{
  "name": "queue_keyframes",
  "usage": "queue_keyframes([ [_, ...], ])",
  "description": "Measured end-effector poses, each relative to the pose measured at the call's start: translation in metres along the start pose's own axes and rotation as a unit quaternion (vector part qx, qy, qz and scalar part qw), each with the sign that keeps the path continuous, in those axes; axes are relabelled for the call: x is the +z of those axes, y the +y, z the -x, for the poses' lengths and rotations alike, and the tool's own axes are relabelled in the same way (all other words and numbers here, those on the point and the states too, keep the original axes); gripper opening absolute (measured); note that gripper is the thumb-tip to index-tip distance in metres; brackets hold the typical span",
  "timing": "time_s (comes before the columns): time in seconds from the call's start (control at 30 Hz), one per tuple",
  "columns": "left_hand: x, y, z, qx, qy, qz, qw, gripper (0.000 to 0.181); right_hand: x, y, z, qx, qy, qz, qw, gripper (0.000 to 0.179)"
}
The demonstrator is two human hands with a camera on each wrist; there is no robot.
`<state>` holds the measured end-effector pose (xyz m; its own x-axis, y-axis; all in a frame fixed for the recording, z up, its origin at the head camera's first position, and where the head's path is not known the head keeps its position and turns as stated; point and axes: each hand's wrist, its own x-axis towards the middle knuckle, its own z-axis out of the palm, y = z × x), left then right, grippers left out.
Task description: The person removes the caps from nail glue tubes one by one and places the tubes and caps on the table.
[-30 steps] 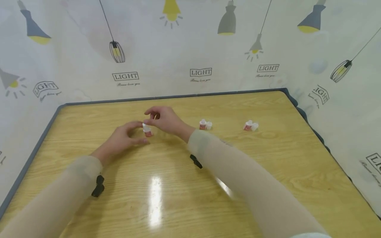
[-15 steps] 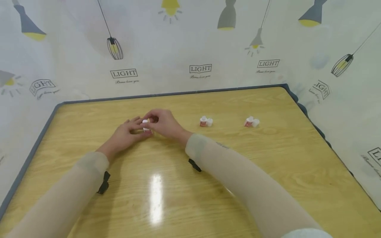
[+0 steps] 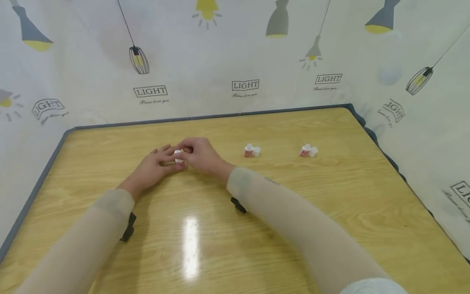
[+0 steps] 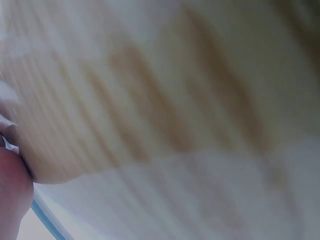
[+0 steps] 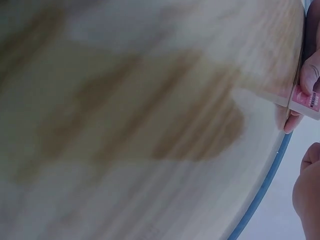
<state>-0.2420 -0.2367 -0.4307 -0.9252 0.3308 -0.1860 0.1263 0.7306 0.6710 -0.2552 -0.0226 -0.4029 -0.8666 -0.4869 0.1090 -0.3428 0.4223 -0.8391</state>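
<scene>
While both forearms in beige sleeves stretch out over the glossy yellow wooden table (image 3: 191, 249), the two hands meet at one small white plastic bottle with a red label (image 3: 178, 157), which stands on the tabletop directly between them. The left hand (image 3: 152, 168) lies low on the wood, its fingertips curled in against the side of the bottle. The right hand (image 3: 201, 154) arches over from the other side, with thumb and fingers pinching the white top of the same bottle; whether that top is a separate cap cannot be told from the head view. From the right wrist camera only the bottle's pink-red label (image 5: 306, 101) shows at the far edge, with fingertips (image 5: 311, 74) pressed to it, above a blurred stretch of table. The left wrist view is all blur: wood grain and a patch of skin at the corner.

Out beyond the right hand, on its outer side, a second small white bottle with a red label (image 3: 249, 150) stands with a small white cap (image 3: 257, 151) just beside it. Farther off in the same direction sits a third such bottle (image 3: 305, 151), tilted, with its own white cap (image 3: 313, 152) touching it. Past the fingertips of both hands, a pale backdrop printed with lamps and the word LIGHT (image 3: 245, 85) rises behind the table's dark blue-grey edge (image 3: 205, 118)
</scene>
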Motion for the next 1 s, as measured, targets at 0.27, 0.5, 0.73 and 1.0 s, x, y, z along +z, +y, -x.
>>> queue_keyframes([
  [0.27, 0.0002, 0.0018, -0.0017, 0.024, 0.002, -0.011, 0.9997, 0.057, -0.0037, 0.0034, 0.0023, -0.021, -0.010, -0.006, 0.9997, 0.026],
  [0.5, -0.0009, 0.0032, -0.0040, 0.019, 0.001, -0.011, 0.9998, 0.057, -0.0076, 0.0083, 0.0053, -0.019, 0.020, 0.000, 0.9996, 0.023],
  [0.73, -0.0038, 0.0043, -0.0045, 0.020, -0.003, -0.009, 0.9998, 0.056, -0.0080, 0.0066, 0.0036, -0.030, 0.019, 0.020, 0.9992, 0.025],
  [1.0, -0.0065, 0.0026, -0.0019, 0.000, -0.023, 0.020, 0.9995, 0.057, -0.0018, 0.0057, 0.0001, -0.028, -0.001, 0.022, 0.9994, 0.022],
])
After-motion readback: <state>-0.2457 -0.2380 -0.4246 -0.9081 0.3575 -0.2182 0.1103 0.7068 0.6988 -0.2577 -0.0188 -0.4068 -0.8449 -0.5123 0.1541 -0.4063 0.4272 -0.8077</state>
